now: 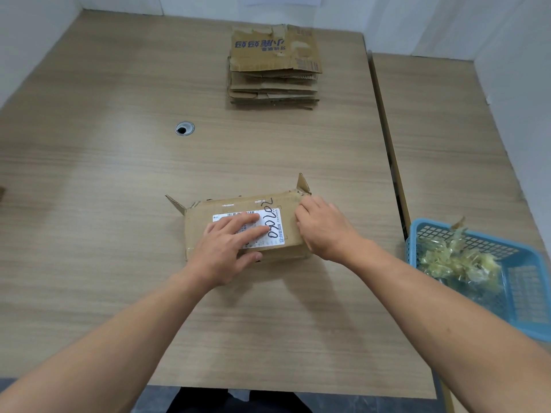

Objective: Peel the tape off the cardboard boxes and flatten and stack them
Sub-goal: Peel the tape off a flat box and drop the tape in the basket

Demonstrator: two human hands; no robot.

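A small brown cardboard box (205,213) with a white shipping label (275,226) lies near the middle of the wooden table (119,174). Its end flaps stick up at the left and right ends. My left hand (231,245) lies flat on top of the box, fingers straight across the label, thumb against the front side. My right hand (323,226) is at the box's right end, fingers curled on the top edge there; whether they pinch tape or cardboard is hidden. A stack of flattened boxes (272,67) sits at the far side of the table.
A blue plastic basket (524,296) holding crumpled clear tape strips stands on the right, across the gap between the two tables. A round cable hole (184,128) is in the tabletop at the left of centre. White walls close in the back and sides.
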